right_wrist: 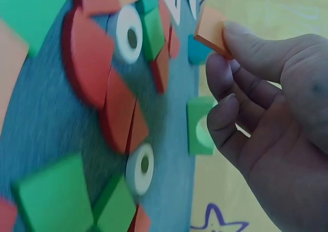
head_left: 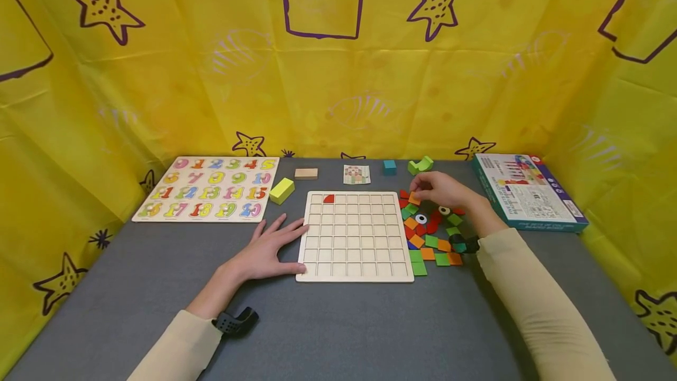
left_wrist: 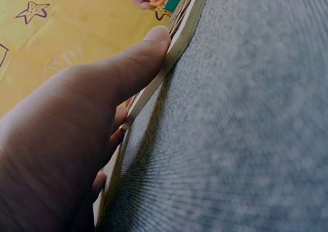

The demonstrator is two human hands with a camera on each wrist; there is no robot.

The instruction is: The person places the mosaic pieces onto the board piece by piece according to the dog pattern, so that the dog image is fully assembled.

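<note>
Head view: right hand (head_left: 443, 188) pinches an orange tile (head_left: 415, 198) near the far right corner of the board (head_left: 354, 278), whose left edge the spread left hand (head_left: 262, 256) touches. The tile seems light and stiff; pinch its edge.

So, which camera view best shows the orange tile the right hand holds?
The right wrist view: the orange tile appears large and close, pinched by the right hand. The head view shows it small; the left wrist view, distant, near the top edge.

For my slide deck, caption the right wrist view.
Right hand pinches an orange, square, wooden-looking tile near scattered, flat red and green pieces.
</note>
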